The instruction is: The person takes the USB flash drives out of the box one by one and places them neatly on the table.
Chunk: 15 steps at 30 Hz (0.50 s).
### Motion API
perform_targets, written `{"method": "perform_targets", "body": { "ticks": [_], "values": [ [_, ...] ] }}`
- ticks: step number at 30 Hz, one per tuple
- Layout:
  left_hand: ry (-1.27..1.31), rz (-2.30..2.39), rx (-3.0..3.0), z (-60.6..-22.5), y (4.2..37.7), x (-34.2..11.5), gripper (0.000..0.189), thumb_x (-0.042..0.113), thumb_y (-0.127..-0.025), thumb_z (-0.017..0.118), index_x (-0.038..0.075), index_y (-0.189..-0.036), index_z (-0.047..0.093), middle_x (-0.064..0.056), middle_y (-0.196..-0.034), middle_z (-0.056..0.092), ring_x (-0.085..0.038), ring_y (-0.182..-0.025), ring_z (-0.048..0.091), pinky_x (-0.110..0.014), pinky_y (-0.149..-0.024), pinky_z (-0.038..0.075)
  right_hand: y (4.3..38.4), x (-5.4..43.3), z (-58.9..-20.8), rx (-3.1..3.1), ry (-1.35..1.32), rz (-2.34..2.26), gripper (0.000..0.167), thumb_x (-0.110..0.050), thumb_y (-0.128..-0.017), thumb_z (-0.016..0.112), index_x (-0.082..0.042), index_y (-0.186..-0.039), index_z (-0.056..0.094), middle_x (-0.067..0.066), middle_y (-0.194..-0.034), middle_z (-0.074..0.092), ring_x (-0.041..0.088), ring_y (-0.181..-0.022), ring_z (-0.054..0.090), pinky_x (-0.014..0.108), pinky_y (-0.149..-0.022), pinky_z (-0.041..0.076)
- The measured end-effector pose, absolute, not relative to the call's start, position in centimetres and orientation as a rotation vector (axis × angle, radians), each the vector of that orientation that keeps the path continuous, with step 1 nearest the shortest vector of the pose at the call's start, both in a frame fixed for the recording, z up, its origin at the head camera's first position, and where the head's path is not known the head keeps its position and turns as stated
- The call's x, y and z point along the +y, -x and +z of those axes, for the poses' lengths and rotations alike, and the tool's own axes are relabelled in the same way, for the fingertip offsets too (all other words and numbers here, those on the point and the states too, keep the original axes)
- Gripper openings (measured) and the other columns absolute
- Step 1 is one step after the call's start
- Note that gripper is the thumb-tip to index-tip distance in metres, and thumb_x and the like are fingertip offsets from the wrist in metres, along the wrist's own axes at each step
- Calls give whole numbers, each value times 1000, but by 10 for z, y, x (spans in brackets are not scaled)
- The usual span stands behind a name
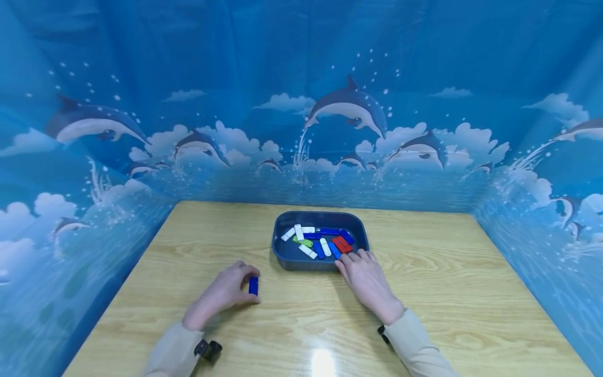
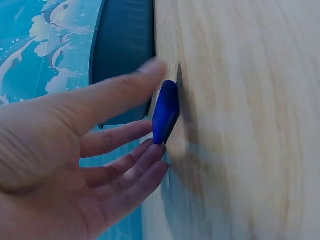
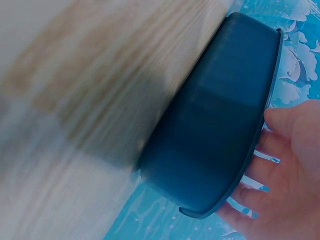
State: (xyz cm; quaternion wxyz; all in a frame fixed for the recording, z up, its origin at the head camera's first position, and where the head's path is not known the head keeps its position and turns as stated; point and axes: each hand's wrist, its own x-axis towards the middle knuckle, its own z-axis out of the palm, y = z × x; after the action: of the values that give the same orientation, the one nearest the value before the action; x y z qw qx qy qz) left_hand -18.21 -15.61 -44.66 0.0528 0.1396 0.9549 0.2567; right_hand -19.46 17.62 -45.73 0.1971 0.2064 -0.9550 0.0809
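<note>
My left hand point(image 1: 231, 285) is low over the table, left of the bin, its thumb and fingers spread around a blue USB stick point(image 1: 254, 286). In the left wrist view the fingers touch or nearly touch the stick point(image 2: 166, 111), while the blurred thumb point(image 2: 150, 70) is apart from it. My right hand point(image 1: 365, 275) reaches over the near right rim of the dark blue bin point(image 1: 306, 266). The right wrist view shows relaxed fingers point(image 3: 267, 170) reaching past the rim, fingertips hidden. White USB sticks point(image 1: 308, 251), red ones point(image 1: 342, 244), blue ones and a green one point(image 1: 303, 241) lie inside the bin.
The bin stands near the back middle of the wooden table point(image 1: 447, 272). A blue curtain point(image 1: 264, 125) printed with dolphins encloses the back and both sides. Dark straps with devices point(image 1: 208, 350) are on the wrists.
</note>
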Motion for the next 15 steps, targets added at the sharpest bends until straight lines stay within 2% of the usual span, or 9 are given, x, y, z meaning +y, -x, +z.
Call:
{"method": "perform_targets", "body": {
  "ticks": [3,6,11,15],
  "values": [
    [-407,798,2903,-446,182,-156,50,28,-74,90,8,-115,71,-2,-99,62,-17,-89,60,-41,-81,54,195,177,-457,-2669,-578,233,20,-27,-101,64,-11,-93,72,2,-84,71,25,-78,54,50,-87,50],
    [-394,816,2911,-447,180,-157,43,24,-75,90,8,-111,73,-1,-93,60,-16,-84,58,-37,-76,53,195,176,-457,-2668,-583,241,20,-27,-102,63,-11,-93,72,3,-84,71,25,-77,54,51,-87,50],
    [-378,809,2888,-449,178,-157,42,22,-70,92,12,-106,74,2,-90,61,-14,-83,59,-35,-77,54,195,176,-457,-2670,-585,237,21,-27,-102,62,-11,-94,72,2,-84,71,24,-77,53,49,-87,50],
    [-368,790,2859,-448,177,-157,41,23,-71,92,13,-107,74,4,-89,60,-13,-83,58,-35,-77,53,195,176,-457,-2677,-581,231,22,-28,-103,61,-11,-94,72,2,-84,71,24,-77,54,49,-88,50]
  ]
}}
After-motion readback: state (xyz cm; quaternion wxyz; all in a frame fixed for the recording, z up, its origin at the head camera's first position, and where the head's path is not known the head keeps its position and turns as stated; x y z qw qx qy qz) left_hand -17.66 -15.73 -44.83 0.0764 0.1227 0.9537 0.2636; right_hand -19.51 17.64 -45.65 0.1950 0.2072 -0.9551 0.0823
